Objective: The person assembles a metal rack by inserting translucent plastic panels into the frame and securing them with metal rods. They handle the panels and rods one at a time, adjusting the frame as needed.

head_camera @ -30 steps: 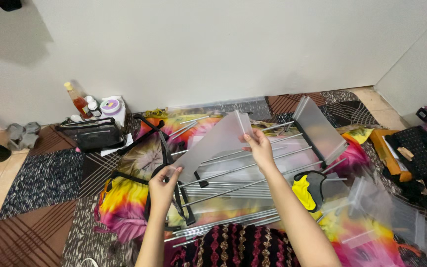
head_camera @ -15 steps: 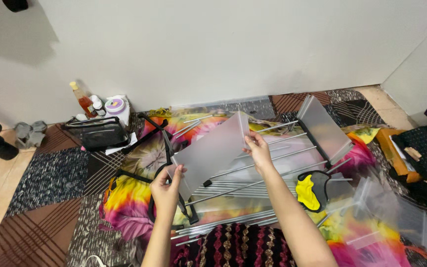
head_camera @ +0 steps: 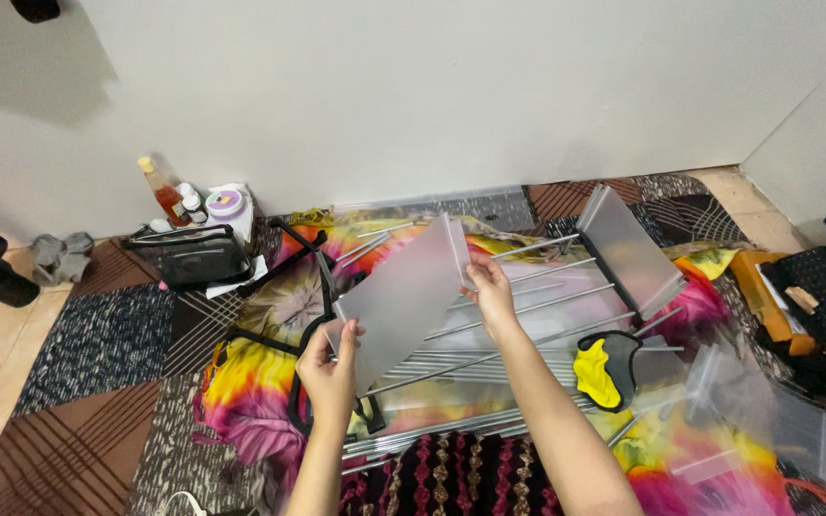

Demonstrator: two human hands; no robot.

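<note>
I hold a frosted translucent plastic panel [head_camera: 402, 298] tilted in the air above the floor. My left hand [head_camera: 329, 368] grips its lower left corner. My right hand [head_camera: 489, 291] pinches its upper right edge. Beneath the panel lie several thin metal rods [head_camera: 489, 330] and black frame pieces [head_camera: 303, 287] on a tie-dye cloth [head_camera: 241, 382]. A second frosted panel [head_camera: 628, 248] leans up on the rods to the right.
A black clear-sided bag [head_camera: 188, 258] and bottles [head_camera: 164, 196] stand by the white wall at left. A yellow and black glove [head_camera: 604, 368] lies right of my arm. More clear panels [head_camera: 757, 411] rest at lower right. Dark boxes [head_camera: 819, 306] sit at far right.
Both hands turned the panel slightly and drew it a little lower and leftward, closer to me. The view shifted slightly.
</note>
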